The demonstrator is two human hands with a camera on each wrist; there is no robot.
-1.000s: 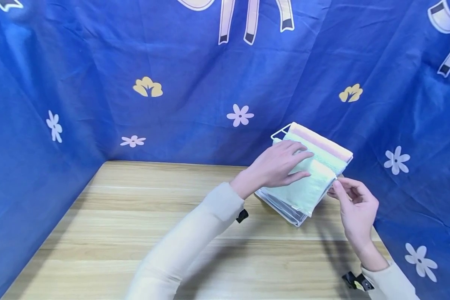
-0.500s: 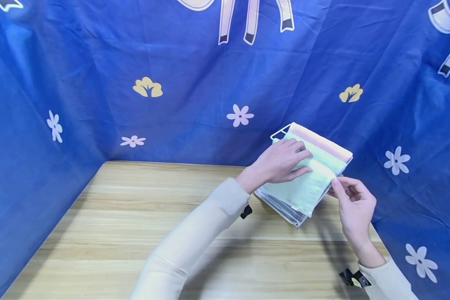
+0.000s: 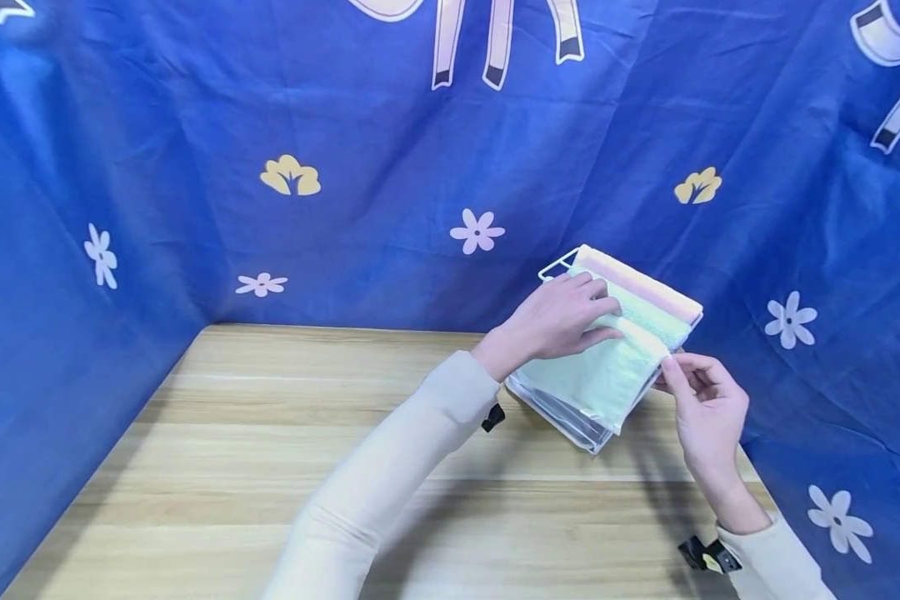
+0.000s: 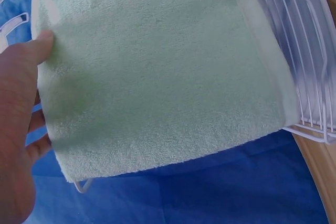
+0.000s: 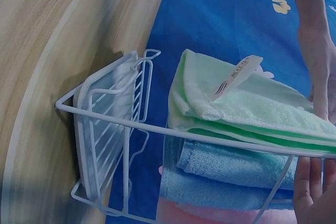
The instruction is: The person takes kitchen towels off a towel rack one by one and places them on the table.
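Note:
A light green terry towel (image 3: 615,379) hangs folded over the front rail of a white wire rack (image 5: 157,128), covering much of its front. Behind it hang a blue towel (image 5: 226,169) and a pink towel (image 3: 641,287). My left hand (image 3: 558,321) holds the green towel near its upper edge, the thumb in front and the other fingers partly hidden behind the cloth. At the towel's right upper corner, my right hand (image 3: 712,417) pinches the edge between thumb and fingers, beside the rail. A white label (image 5: 236,80) sticks out from the green towel.
The rack's lower tray (image 5: 105,119) stands on a wood-grain table (image 3: 270,467) near its back right corner. Blue patterned cloth (image 3: 390,167) rises behind and at both sides. Black wrist cameras (image 3: 708,557) sit at the sleeves.
My left fingers have curled in more over the green towel's top, and that forearm has shifted slightly right. My right hand stays at the corner with little movement.

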